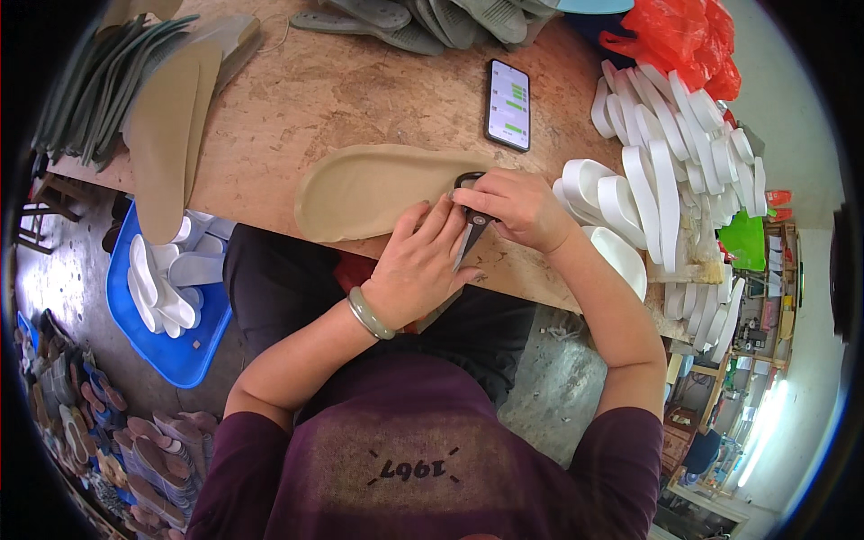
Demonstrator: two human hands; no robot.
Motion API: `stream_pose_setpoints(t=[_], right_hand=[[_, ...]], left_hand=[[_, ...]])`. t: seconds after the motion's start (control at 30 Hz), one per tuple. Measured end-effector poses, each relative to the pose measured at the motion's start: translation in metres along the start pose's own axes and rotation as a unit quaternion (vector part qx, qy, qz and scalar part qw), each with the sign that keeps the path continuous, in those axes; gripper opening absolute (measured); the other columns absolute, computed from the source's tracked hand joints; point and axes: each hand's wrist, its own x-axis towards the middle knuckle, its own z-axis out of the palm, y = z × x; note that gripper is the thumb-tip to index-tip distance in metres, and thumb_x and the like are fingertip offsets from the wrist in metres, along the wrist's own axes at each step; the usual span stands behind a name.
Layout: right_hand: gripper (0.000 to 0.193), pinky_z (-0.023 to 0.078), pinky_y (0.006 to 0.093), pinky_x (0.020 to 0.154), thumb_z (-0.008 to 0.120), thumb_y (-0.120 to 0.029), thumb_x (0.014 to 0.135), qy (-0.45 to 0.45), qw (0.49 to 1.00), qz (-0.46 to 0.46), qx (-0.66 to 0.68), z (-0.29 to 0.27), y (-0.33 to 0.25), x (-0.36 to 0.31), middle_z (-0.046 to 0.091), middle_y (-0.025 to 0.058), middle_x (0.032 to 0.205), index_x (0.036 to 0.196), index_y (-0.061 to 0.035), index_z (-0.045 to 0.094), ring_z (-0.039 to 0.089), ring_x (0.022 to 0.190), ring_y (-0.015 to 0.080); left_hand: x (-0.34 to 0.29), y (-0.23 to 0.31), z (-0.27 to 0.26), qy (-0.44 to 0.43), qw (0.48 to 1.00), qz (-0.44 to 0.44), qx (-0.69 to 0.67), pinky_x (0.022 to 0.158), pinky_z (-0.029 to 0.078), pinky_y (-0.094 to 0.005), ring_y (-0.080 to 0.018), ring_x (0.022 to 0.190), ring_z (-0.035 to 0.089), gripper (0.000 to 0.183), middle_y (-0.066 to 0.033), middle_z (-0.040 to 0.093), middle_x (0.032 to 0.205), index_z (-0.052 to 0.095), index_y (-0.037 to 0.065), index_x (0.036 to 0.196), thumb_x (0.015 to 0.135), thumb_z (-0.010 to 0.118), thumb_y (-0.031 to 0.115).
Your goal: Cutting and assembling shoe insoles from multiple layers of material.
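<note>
The right hand (529,211) grasps black-handled metal scissors (478,219), blades directed toward the person, while the left hand (416,270) lies close against them, fingers extended; whether it grips anything I cannot tell. A tan, shallow, foot-shaped insole (369,193) lies beside both hands on the brown wooden tabletop (396,90), near its front edge.

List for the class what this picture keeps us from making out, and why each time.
In the head view:
Right end of the tan insole: covered by the right hand and scissors.
What lies directly beneath the left hand: that hand covers it.
Full shape of the light-blue item: cut off by the top edge.
Text on the phone: too small.
</note>
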Motion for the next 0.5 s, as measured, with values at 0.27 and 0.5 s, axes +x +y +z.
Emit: stream_pose_setpoints(t=[0.27,0.5], right_hand=[[0.023,0.056,0.0311,0.07,0.062,0.0,0.092,0.377,0.723,0.399,0.419,0.028,0.013,0.004,0.066,0.0076,0.087,0.115,-0.0022,0.066,0.065,0.074,0.0155],[0.03,0.054,0.0327,0.068,0.068,0.0,0.083,0.085,0.972,0.126,0.178,0.003,-0.001,0.018,0.065,0.0052,0.086,0.113,-0.005,0.067,0.065,0.075,0.0194]], left_hand=[[0.003,-0.002,0.006,-0.013,1.0,-0.012,0.024,0.111,0.033,-0.0424,-0.0288,0.134,0.046,0.078,-0.0163,0.053,0.139,0.051,0.0,0.138,0.086,0.062,0.056],[0.001,-0.002,0.011,0.001,0.999,-0.003,0.032,0.111,0.033,-0.0426,-0.0291,0.134,0.046,0.078,-0.0161,0.054,0.139,0.052,0.0,0.137,0.086,0.063,0.057]])
